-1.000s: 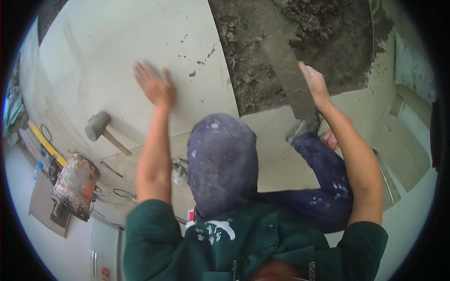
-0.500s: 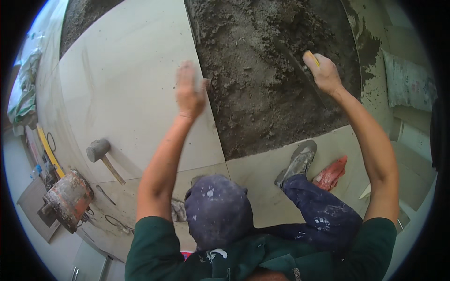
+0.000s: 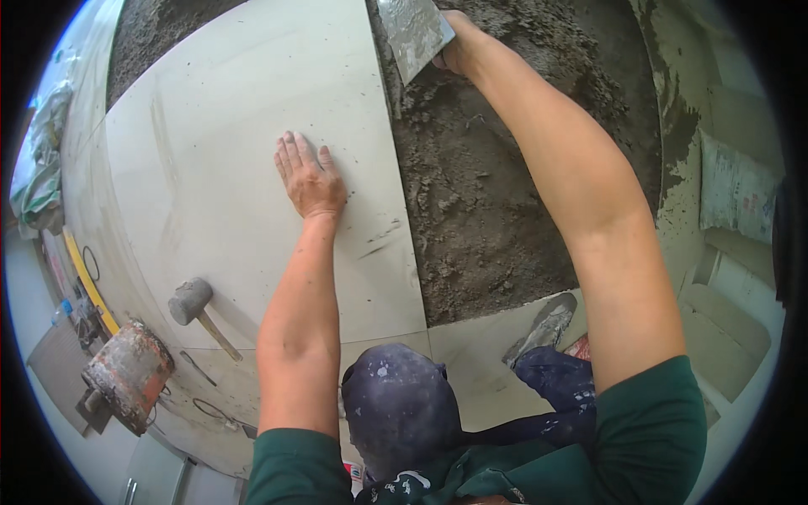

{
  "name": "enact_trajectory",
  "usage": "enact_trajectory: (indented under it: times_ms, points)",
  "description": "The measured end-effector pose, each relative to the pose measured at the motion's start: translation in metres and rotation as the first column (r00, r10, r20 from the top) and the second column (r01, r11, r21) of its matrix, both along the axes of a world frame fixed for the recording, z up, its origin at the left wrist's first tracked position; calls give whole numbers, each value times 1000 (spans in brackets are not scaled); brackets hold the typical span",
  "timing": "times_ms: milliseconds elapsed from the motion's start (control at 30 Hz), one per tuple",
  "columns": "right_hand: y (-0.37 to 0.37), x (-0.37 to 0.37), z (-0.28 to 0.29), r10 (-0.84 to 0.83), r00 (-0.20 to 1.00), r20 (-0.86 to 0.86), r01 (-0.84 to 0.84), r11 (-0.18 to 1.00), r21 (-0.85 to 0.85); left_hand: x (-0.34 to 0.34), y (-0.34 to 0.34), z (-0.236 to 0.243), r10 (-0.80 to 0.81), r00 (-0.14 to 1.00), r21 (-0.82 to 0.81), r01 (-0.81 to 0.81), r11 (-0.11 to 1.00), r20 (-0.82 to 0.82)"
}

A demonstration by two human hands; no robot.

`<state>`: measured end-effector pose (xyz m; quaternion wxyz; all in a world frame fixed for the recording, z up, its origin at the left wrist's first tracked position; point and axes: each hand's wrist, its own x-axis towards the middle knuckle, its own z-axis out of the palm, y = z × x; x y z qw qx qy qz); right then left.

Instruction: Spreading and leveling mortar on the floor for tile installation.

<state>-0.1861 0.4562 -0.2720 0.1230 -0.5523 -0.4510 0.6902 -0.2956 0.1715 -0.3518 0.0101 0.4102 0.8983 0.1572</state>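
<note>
My left hand [image 3: 311,181] lies flat on a large cream floor tile [image 3: 227,168], its fingers stretched out and powdered with dust. At the far end of my reach, my right hand [image 3: 459,40] is closed round a trowel, partly hidden behind its blade. The trowel's metal blade [image 3: 412,38] is smeared with grey mortar and tilted up at the tile's right edge. Beside that tile spreads a rough bed of dark mortar [image 3: 497,227], bordered by tiles. Dark crumbs and a few streaks dot the tile near my left hand.
A rubber mallet [image 3: 192,301] rests on the tiles at left. Beyond it stand a mortar-caked bucket [image 3: 128,374] and a yellow level-like bar [image 3: 91,282]. Near my shoe [image 3: 543,328] lies a red bag [image 3: 579,347]. A whitish sack [image 3: 739,187] sits at far right.
My right hand has swung left and away from me with the trowel, from over the mortar to the tile's edge. My left hand has moved slightly left and nearer and settled flat on the tile.
</note>
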Motion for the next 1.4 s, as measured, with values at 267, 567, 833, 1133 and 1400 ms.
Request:
enact_trajectory:
  times_ms: [267,567,833,1133,1400]
  points:
    - [-62,26,-41,-56,998,-40,33,902,-430,-3,0,1,-23,999,-93,26,995,33]
    - [-178,212,14,328,912,247,-317,945,-85,-4,11,4,-56,997,-47,58,997,43]
    - [-40,231,75,124,962,244,-163,975,148,-2,4,-7,-59,998,-66,61,996,32]
    - [-90,302,-1,236,438,868,-885,283,370,-7,4,-9,-73,997,-52,72,996,-15]
    - [-57,346,3,3,532,847,-782,384,490,3,10,-8,-52,998,-57,53,997,23]
